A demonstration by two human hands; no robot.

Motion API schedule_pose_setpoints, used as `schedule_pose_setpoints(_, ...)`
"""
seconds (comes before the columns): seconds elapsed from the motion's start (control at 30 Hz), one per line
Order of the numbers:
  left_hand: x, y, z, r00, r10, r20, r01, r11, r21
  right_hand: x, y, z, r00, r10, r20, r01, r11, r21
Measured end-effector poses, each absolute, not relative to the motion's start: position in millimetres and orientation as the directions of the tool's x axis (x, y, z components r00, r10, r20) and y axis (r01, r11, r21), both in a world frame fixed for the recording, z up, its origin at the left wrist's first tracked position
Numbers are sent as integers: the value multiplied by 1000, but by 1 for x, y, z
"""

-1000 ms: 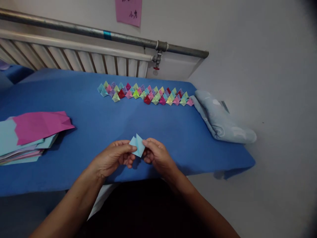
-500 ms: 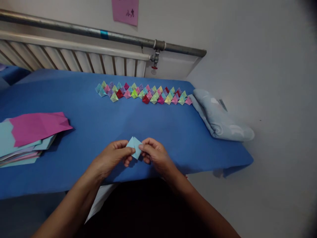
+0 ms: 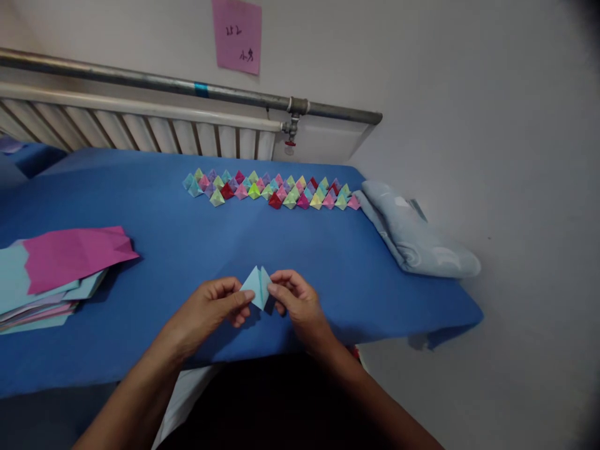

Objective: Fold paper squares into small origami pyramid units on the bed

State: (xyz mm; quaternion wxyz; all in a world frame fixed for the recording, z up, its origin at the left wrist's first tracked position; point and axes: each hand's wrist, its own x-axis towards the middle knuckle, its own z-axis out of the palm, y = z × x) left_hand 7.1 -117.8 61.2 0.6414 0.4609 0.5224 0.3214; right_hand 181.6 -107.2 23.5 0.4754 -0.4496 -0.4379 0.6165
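Note:
A small light-blue folded paper (image 3: 257, 289) is held between my two hands above the blue cloth (image 3: 187, 250). Its two top points stand apart, with a crease down the middle. My left hand (image 3: 222, 301) pinches the left side, thumb on top. My right hand (image 3: 293, 297) grips the right edge between thumb and fingers. Beyond them lie rows of folded paper pieces (image 3: 254, 190) in pink, green, red, blue, purple and yellow.
At the left is a stack of coloured paper (image 3: 14, 275) topped by a magenta sheet (image 3: 77, 253). A folded grey-blue blanket (image 3: 422, 247) lies at the right. Behind are a radiator (image 3: 164, 134), a metal pipe (image 3: 244, 95) and a pink note (image 3: 238, 37) on the wall.
The light-blue paper has gone from a flat diamond to a shape with two separated top points. The view has tilted up, so more of the pink note shows.

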Motion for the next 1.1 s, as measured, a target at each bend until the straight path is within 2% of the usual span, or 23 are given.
schedule_pose_setpoints(0.13, 7, -118, 61, 214, 916, -340, 131, 318, 939, 184, -108, 24, -94, 994, -57, -69, -64, -996)
schedule_pose_setpoints(0.27, 7, -118, 55, 160, 949, -272, 213, 236, 948, 185, -109, 23, -31, 994, 100, 88, 103, -991)
schedule_pose_setpoints(0.5, 9, -120, 46, 56, 988, -141, 299, 118, 947, 184, -111, 23, -24, 994, 109, 116, 111, -987)
schedule_pose_setpoints(0.6, 11, -121, 46, 37, 992, -116, 255, 103, 961, 184, -111, 23, -20, 994, 111, 91, 112, -990)
schedule_pose_setpoints(0.73, 13, -120, 45, 28, 991, -129, 217, 119, 969, 183, -110, 24, -23, 999, 37, -23, 37, -999)
schedule_pose_setpoints(0.9, 17, -120, 43, 62, 978, -199, 119, 191, 974, 181, -111, 23, -21, 1000, -18, -124, -20, -992)
schedule_pose_setpoints(1.1, 21, -121, 43, 32, 957, -287, -88, 289, 953, 179, -111, 22, -13, 995, -98, -166, -99, -981)
